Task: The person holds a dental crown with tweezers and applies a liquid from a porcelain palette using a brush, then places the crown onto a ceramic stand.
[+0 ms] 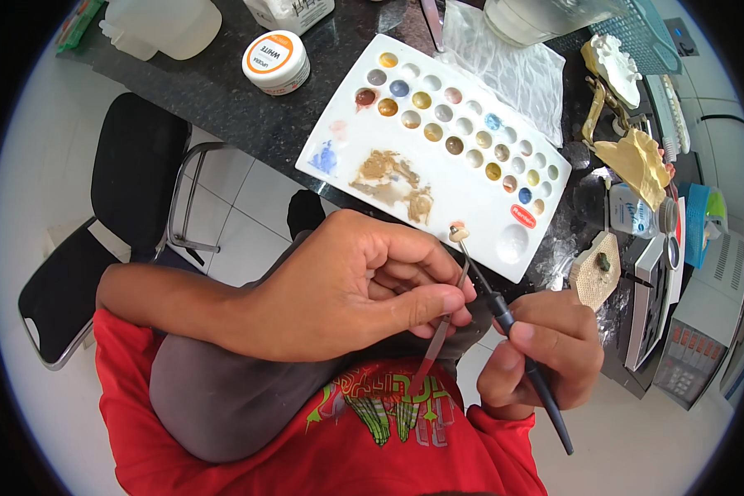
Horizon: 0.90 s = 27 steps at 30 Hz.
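Observation:
My left hand [368, 285] is closed around slim metal tweezers [438, 343], thumb pressed against the fingers. At their far end sits a small ivory tooth crown [460, 235], just over the front edge of a white mixing palette [446, 194]. My right hand [558, 343] pinches a thin brush with a black handle [544, 393]. The brush's tip reaches the crown and seems to touch it. Brown, blue and pink smears lie on the palette's left part, with several rows of coloured wells beyond them.
Beyond the palette stand a white jar with an orange-ringed lid [276, 66], a translucent jug [169, 29] and a clear container [546, 21] beside a white tissue [504, 70]. At right are a plaster model [632, 165] and a honeycomb tray [595, 277]. A black chair [140, 161] stands left.

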Each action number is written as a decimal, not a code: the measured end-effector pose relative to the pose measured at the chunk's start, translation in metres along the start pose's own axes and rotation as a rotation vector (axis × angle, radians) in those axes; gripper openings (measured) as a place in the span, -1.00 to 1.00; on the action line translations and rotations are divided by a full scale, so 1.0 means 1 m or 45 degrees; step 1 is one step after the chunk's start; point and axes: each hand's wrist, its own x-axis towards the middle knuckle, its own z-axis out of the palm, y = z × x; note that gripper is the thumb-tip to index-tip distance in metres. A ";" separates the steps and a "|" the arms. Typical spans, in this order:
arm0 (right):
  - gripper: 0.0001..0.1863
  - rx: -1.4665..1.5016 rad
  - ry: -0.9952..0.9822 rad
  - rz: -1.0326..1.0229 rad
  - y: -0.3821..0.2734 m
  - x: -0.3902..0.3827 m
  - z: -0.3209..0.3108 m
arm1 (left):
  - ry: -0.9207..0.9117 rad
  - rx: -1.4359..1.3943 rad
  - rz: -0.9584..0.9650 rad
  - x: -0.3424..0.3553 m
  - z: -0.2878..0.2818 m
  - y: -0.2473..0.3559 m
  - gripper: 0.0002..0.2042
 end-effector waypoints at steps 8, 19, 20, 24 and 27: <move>-0.74 0.093 0.182 -0.008 0.003 -0.009 -0.008 | 0.002 -0.008 -0.049 0.001 0.001 0.003 -0.86; -0.74 -0.132 0.483 0.229 -0.002 -0.005 -0.006 | 0.006 -0.001 -0.019 0.000 -0.001 0.002 -0.94; -0.74 -0.142 0.500 0.232 -0.002 -0.005 -0.005 | 0.002 -0.010 -0.028 0.000 -0.001 0.002 -0.93; -0.75 -0.177 0.490 0.219 0.001 -0.007 -0.007 | -0.003 -0.020 -0.069 0.000 -0.001 0.006 -0.91; -0.76 -0.170 0.540 0.230 0.000 -0.003 -0.006 | -0.006 -0.010 -0.081 -0.001 -0.002 0.006 -0.90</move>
